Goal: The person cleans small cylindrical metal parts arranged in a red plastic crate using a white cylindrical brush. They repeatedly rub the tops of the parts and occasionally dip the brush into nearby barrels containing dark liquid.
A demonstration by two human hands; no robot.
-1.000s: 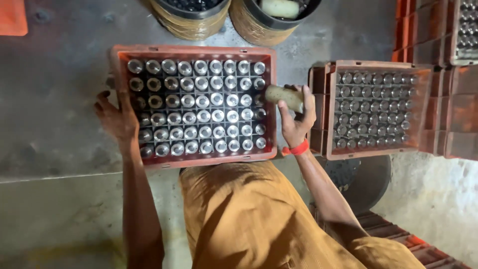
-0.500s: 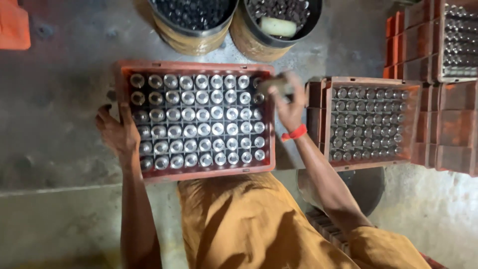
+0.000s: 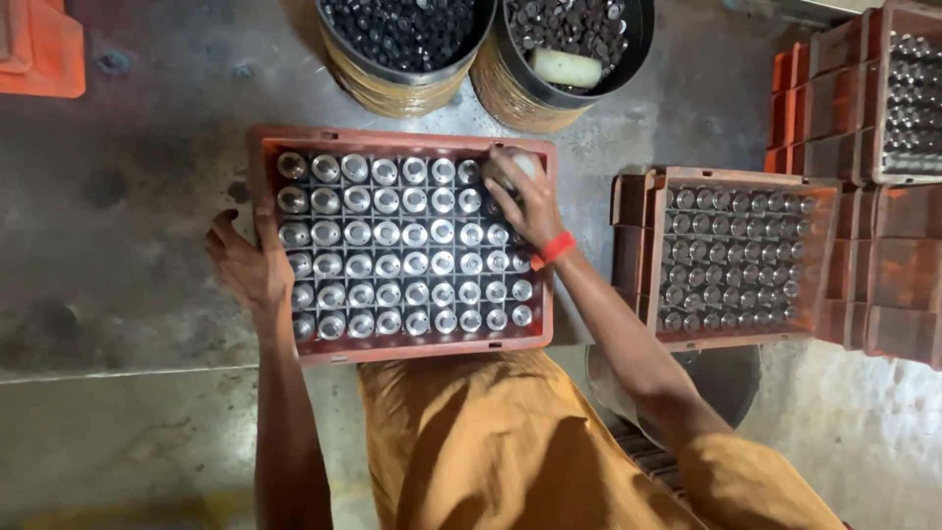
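A red plastic crate (image 3: pixel 265 152) full of several metal-capped bottles (image 3: pixel 385 234) lies on the floor in front of me. My left hand (image 3: pixel 245 265) rests on the crate's left wall, fingers spread along the rim. My right hand (image 3: pixel 525 201), with a red band at the wrist, is over the crate's far right corner, closed around a pale bottle (image 3: pixel 518 165) that it presses down among the others. The bottle is mostly hidden under my fingers.
Two round tubs (image 3: pixel 402 83) (image 3: pixel 579 88) of dark caps stand beyond the crate; the right one holds a pale bottle (image 3: pixel 566 67). A second filled red crate (image 3: pixel 829 265) sits to the right, with more stacked crates (image 3: pixel 834 108) behind. An orange object (image 3: pixel 44 49) lies far left.
My right hand carried the bottle from beside the crate's right wall up and inward to the far right corner. My left hand stayed on the left rim.
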